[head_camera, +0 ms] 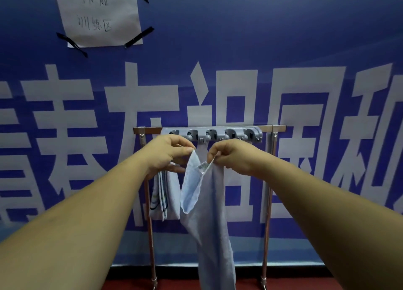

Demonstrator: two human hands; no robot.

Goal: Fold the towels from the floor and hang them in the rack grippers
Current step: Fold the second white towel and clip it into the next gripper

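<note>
A light blue towel (214, 220) hangs down in front of me, held up by its top edge. My left hand (169, 153) pinches one top corner and my right hand (232, 156) pinches the other, a small label showing between them. Just above my hands is the grey rack (214, 133) with several grippers, fixed on a metal stand. A striped towel (162, 193) hangs from the rack's left end, partly behind my left hand.
The metal stand's legs (267, 202) reach down to a red floor (305, 284). Behind it is a blue banner wall (283, 38) with big white characters and a taped paper sign (101, 16) at upper left.
</note>
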